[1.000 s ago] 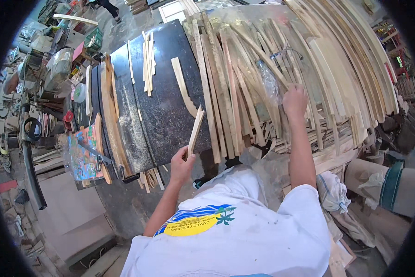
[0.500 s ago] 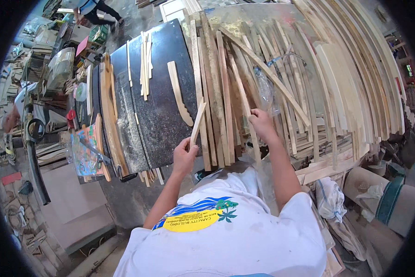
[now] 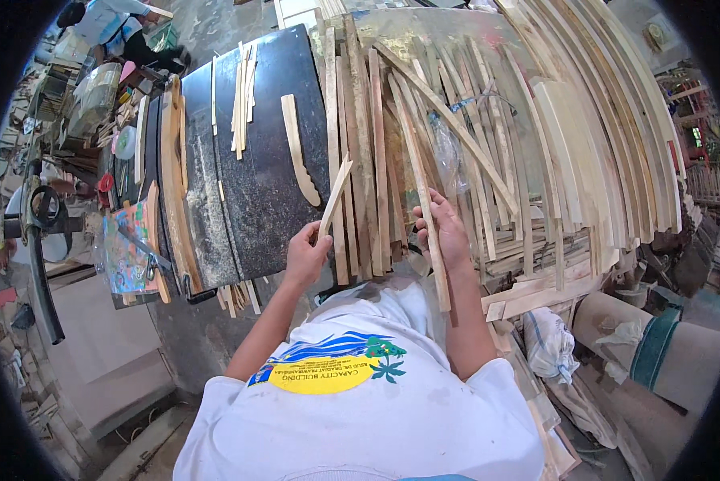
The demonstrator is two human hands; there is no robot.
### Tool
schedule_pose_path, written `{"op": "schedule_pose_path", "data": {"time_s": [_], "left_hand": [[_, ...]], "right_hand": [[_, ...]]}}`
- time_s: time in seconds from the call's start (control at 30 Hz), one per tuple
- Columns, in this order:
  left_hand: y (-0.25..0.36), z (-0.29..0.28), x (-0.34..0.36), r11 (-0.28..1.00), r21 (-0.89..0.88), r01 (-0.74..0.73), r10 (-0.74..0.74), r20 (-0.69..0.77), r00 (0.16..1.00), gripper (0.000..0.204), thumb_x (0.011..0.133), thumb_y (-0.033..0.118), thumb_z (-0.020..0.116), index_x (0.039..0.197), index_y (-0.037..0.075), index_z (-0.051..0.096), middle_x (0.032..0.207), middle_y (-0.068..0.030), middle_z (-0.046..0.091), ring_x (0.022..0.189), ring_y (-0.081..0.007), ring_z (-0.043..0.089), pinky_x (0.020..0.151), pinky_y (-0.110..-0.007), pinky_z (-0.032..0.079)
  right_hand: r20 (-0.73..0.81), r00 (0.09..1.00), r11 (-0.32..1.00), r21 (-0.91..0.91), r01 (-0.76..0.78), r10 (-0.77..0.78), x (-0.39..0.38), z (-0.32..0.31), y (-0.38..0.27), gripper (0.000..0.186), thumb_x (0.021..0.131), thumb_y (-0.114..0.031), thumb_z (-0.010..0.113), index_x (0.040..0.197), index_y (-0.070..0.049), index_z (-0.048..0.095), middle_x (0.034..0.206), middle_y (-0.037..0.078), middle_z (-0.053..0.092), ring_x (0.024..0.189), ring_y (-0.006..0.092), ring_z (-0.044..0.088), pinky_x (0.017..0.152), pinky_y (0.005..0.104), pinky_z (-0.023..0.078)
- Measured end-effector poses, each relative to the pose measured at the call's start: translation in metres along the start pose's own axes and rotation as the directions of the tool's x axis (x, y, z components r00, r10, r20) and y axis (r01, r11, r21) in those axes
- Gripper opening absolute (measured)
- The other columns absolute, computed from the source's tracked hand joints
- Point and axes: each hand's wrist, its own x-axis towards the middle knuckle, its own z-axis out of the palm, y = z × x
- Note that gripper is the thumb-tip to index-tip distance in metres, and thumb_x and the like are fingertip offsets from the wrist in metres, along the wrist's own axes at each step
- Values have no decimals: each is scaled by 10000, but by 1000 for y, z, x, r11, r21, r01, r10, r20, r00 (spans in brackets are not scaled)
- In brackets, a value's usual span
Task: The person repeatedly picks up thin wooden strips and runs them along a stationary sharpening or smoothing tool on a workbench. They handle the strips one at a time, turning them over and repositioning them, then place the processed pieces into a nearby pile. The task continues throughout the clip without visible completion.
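My left hand is closed round the lower end of a short pale wooden strip, which tilts up and away over the near right edge of a black tabletop. In my right hand is a long, narrow wooden strip. Its near end hangs over my forearm, and its far end reaches over the stacked wood. On the black top lie a curved wooden piece with a notched end and several thin strips. Sawdust covers part of that top.
Long wooden battens lie side by side right of the black top, one batten slanting across them. Thicker boards are stacked at right. A white sack stands at lower right. Another person is at the far left.
My right hand has turned palm up and brought its long strip nearer, over my forearm. My left hand still holds the short strip. The other person has bent down, and the view has shifted slightly.
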Motion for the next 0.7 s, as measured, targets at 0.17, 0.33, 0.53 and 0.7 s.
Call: {"op": "schedule_pose_path", "data": {"time_s": [0.17, 0.33, 0.53, 0.7], "left_hand": [[8, -1, -8, 980, -192, 53, -43, 57, 997, 289, 991, 95, 609, 1267, 10, 602, 838, 7, 588, 593, -70, 546, 542, -253, 472], [18, -6, -21, 937, -339, 82, -55, 87, 995, 233, 973, 69, 573, 1195, 46, 506, 810, -16, 559, 563, -89, 543, 497, -254, 458], [39, -28, -45, 928, -369, 54, 8, 164, 986, 219, 939, 58, 619, 1130, 55, 512, 770, -13, 540, 534, -90, 519, 496, -249, 464], [48, -38, -66, 923, -383, -38, 102, 150, 983, 176, 981, 136, 709, 1024, 59, 557, 746, 18, 545, 575, -64, 526, 502, -242, 444]], "right_hand": [[63, 995, 983, 161, -84, 75, -11, 13, 6, 319, 1091, -188, 561, 1388, -85, 508, 1026, 71, 676, 730, 98, 657, 576, 231, 610], [72, 991, 962, 241, -131, 117, -27, 33, 16, 279, 1096, -207, 521, 1341, -73, 525, 1036, 80, 678, 729, 103, 658, 583, 236, 619], [186, 979, 953, 274, -127, 77, -37, 72, 29, 368, 1105, -237, 442, 1409, -47, 527, 1093, 84, 673, 798, 103, 657, 651, 240, 605], [177, 982, 950, 289, -119, 70, -34, 117, 44, 420, 1085, -208, 454, 1476, -65, 513, 1081, 47, 659, 767, 112, 635, 658, 247, 597]]}}
